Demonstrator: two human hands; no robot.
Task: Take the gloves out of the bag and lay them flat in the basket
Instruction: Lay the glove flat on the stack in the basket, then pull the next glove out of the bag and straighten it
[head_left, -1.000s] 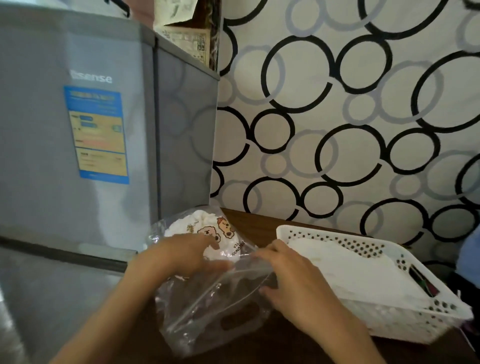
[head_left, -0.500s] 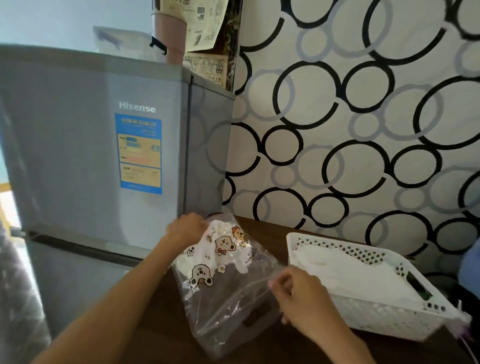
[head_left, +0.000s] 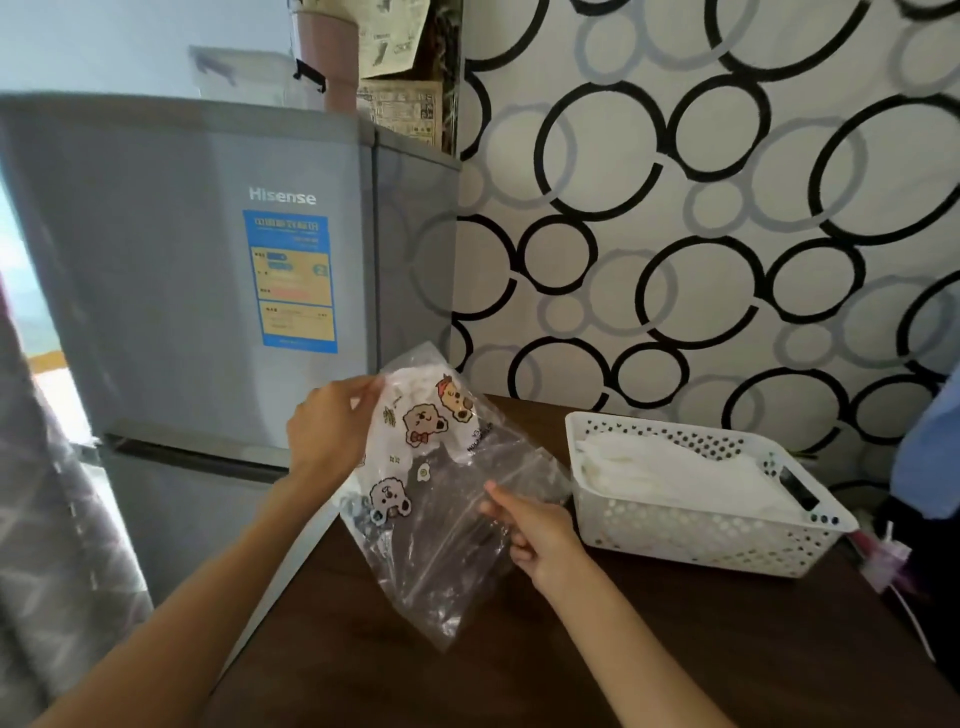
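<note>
Fridge (head_left: 208, 291) stands left of the dark table (head_left: 675, 649). White basket (head_left: 696, 535) is set on the table to the right, within easy reach, white cloth already inside. Clear bag (head_left: 447, 525) is held up, tilted, above the table, likely to bring its contents toward the opening. Printed gloves (head_left: 415, 431) are bunched in the bag's upper part. Left hand (head_left: 327, 431) is raised, fingers pinching the bag's top. Right hand (head_left: 530, 530) is lower, fingers curled on the bag's right edge.
</note>
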